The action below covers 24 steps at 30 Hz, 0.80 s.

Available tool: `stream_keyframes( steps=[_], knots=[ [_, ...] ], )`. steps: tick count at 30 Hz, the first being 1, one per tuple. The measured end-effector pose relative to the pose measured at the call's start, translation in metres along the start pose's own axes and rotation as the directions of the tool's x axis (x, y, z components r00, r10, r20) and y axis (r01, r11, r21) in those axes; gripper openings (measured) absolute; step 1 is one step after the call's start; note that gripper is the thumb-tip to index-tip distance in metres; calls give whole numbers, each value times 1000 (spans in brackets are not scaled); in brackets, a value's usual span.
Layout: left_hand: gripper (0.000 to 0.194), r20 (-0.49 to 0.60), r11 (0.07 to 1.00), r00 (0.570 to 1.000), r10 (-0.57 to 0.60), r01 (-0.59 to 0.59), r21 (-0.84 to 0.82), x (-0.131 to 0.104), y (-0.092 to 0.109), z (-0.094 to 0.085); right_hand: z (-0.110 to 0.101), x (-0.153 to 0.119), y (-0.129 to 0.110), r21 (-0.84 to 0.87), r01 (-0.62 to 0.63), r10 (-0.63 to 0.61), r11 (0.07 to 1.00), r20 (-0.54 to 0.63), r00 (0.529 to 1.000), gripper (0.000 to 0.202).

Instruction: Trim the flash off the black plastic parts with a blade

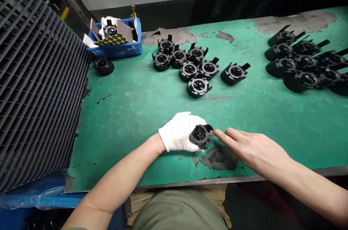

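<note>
My left hand (182, 132), in a white glove, is wrapped round a black round plastic part (199, 136) just above the green table. The part's ribbed face is turned up towards me, and a black tab sticks out at its upper right. My bare right hand (248, 146) is at the part's right edge, its fingers pinched together. A thin light sliver shows between those fingertips and the part's face. It is too small to tell whether it is a tool. Beyond my hands stands a group of similar black round parts (198, 86), with tabs pointing up.
More black parts (300, 78) crowd the right side of the green table (130, 114). A blue bin (122, 50) with cards and a yellow-black sticker sheet (112, 39) stands at back left, one black part (103, 65) before it. Stacked dark grid trays (38, 74) wall the left.
</note>
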State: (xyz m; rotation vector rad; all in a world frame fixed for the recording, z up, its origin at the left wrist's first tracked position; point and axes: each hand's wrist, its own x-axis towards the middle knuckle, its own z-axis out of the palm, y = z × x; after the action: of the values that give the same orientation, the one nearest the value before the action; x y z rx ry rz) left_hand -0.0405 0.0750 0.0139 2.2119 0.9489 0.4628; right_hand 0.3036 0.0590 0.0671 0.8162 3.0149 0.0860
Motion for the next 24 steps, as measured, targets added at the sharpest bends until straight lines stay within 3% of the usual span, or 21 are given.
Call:
stream_keyframes(
  steps=[6,16,21,24],
  knots=[
    [107,-2,1000,1000,-19,19,-13,-1,-3,4,-3,1,-2,-2,45,-45,999,9,999,83],
    [105,28,999,1000,-8,9,-38,-2,-5,3,-5,20,36,87,247,-247,965,-12,969,68],
    [101,30,999,1000,-2,4,-43,-1,-4,1,8,18,43,130,245,-245,961,-17,969,72],
    [104,22,999,1000,-1,2,-44,-1,-4,1,18,14,50,168,201,-195,965,-53,979,61]
  ],
)
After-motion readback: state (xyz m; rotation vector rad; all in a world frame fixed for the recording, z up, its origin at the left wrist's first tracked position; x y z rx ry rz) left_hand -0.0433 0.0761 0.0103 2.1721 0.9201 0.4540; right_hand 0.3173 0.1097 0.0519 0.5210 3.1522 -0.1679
